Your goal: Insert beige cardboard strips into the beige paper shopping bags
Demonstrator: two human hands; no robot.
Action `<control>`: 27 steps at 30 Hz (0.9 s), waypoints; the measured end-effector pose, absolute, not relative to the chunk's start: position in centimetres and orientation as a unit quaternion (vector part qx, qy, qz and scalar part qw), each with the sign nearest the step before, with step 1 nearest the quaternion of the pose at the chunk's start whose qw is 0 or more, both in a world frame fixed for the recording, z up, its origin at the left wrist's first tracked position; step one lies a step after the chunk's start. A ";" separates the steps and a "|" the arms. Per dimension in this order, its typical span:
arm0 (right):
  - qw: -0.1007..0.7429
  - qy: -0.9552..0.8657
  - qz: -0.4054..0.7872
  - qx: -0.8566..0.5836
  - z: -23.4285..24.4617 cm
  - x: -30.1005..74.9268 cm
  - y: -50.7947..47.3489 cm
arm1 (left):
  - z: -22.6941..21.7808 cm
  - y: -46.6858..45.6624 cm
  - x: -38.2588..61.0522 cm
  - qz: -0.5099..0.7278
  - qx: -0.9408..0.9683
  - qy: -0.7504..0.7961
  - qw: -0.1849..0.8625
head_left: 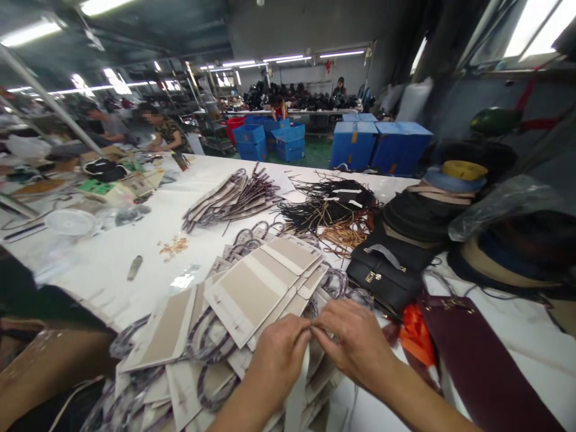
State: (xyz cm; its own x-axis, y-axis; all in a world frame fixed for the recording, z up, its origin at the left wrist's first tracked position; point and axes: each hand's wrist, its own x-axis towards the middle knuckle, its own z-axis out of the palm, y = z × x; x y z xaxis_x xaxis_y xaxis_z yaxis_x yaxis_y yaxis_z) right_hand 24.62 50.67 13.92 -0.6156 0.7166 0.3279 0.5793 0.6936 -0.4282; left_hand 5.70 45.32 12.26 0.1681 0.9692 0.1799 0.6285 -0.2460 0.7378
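My left hand [278,355] and my right hand [355,343] meet fingertip to fingertip at the near edge of a white table [135,276]. Both are closed in a pinch on the top of a pale beige strap piece [297,396] that hangs down between them. Under and beyond the hands lies a pile of beige leather panels with plastic-wrapped handles [256,288], fanned out over one another.
A second stack of panels [231,201] and a tangle of black and tan cords [330,210] lie further back. A black handbag [387,270], a maroon leather sheet [481,366] and rolls of strapping [427,210] are at right. People work at the far left; blue crates [378,144] stand beyond.
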 end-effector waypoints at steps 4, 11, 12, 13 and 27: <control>0.228 -0.892 0.137 -0.366 14.1 23.1 51.6 | 12.6 46.2 4.5 0.307 0.747 0.555 0.201; 0.325 -0.737 0.320 -0.499 11.7 22.6 59.8 | 12.0 49.7 3.1 0.365 0.759 0.521 0.138; 0.347 -0.684 0.373 -0.522 11.0 22.8 61.8 | 11.5 50.3 2.7 0.379 0.749 0.523 0.148; 0.364 -0.630 0.425 -0.538 10.1 22.8 63.9 | 11.0 50.9 2.3 0.392 0.732 0.532 0.164; 0.335 -0.578 0.414 -0.619 -0.9 20.1 73.5 | 4.1 52.9 -0.1 0.473 0.624 0.569 0.252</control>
State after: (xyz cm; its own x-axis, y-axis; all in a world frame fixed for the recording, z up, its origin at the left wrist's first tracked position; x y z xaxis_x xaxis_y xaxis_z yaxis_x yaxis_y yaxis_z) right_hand 20.07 73.48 -0.89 -0.0100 0.9921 -0.1251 0.4384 -0.1080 -0.8922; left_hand -0.12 52.88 4.05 -0.0945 0.9483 0.3029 0.4712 -0.2254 0.8528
